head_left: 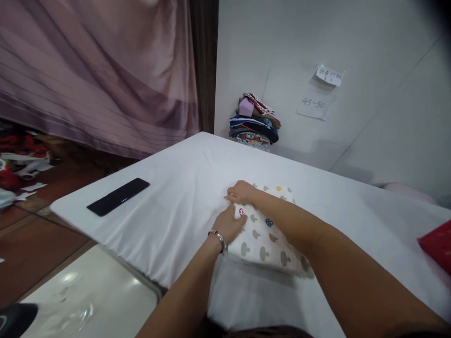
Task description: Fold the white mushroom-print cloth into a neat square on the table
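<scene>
A folded white cloth with a grey mushroom print [268, 239] lies on the table's white cover [176, 197]. My left hand [229, 224], with a silver bracelet at the wrist, rests at the cloth's left edge, fingers curled onto it. My right hand [241, 192] reaches across the top of the cloth and pinches its far left corner. Both hands touch the same cloth, close together.
A black flat slab, like a phone or remote [118, 196], lies near the table's left corner. A stack of folded clothes [255, 121] stands at the far edge against the wall. A red item [439, 244] shows at the right edge. Paper notes [319, 94] hang on the wall.
</scene>
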Demonstrator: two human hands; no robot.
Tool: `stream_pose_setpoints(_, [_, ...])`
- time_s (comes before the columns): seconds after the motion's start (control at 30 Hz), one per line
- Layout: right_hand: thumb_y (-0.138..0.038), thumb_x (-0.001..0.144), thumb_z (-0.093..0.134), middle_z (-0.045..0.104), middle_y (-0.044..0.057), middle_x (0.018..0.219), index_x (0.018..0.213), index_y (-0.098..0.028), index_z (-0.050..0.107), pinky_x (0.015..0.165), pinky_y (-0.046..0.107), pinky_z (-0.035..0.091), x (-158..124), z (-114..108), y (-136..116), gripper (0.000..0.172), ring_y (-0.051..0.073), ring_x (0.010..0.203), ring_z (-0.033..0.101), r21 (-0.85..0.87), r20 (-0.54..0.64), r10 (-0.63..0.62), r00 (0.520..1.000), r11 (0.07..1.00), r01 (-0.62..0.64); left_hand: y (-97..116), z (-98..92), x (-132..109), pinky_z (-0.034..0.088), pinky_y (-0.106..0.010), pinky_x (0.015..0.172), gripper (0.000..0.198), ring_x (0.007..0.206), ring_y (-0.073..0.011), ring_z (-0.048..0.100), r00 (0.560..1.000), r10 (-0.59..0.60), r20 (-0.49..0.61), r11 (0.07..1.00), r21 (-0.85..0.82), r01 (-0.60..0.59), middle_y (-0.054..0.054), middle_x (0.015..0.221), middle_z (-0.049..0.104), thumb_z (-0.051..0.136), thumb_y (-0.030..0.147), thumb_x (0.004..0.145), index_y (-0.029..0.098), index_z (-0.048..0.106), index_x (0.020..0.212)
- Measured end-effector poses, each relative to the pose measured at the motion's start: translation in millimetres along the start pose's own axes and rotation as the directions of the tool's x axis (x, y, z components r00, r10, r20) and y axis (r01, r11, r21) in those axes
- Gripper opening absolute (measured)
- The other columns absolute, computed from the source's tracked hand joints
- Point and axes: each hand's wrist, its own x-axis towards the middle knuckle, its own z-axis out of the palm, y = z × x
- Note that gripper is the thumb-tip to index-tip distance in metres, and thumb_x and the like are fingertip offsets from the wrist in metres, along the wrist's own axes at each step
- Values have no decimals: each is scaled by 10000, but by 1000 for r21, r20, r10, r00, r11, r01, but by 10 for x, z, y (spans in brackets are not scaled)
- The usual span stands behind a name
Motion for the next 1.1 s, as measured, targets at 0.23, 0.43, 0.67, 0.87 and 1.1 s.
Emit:
stream_pose_setpoints(0.23, [-326,886,397,666,59,892,900,-172,633,860,304,347,-398,-278,67,282,160,872,568,298,-406,130,904,955,-4,-19,-55,-26,368,-281,599,358,773,-233,598,999,-1,44,983,184,-7,-69,834,658,394,499,796,225,598,905])
stream_pose_setpoints(0.43, [-390,882,376,500,83,1271,1171,-218,520,1007,434,231,-1140,-143,86,366,239,1230,355,289,-327,368,871,916,-278,-47,-55,-30,401,-363,711,463,845,-288,601,998,0,57,965,260,-15,-105,876,668,308,555,816,243,594,1004])
stream_pose_setpoints(0.67, [-485,878,339,267,91,1438,1316,-211,392,1049,520,114,-1340,127,116,519,275,1331,164,367,-44,423,905,850,-379,-25,-32,-32,408,-399,768,606,929,-310,589,995,-22,94,928,372,-14,-122,1011,648,187,615,822,260,484,1214])
stream_pose_setpoints(0.87, [-486,868,379,445,43,1335,1201,-253,513,1022,400,301,-1904,-225,-282,428,210,1281,310,700,-290,624,726,655,-284,-96,-120,-46,427,-324,783,701,937,-257,589,996,-82,34,975,210,74,-112,1054,629,360,663,754,193,438,1268])
stream_pose_setpoints(1.1, [-414,829,476,342,41,1397,1338,-276,323,1036,414,304,-2747,105,-1078,549,219,1278,310,698,-388,724,571,635,-330,51,-136,-597,324,-365,969,528,1151,-240,448,881,438,-178,858,376,-351,-96,1251,508,403,501,833,191,423,1260])
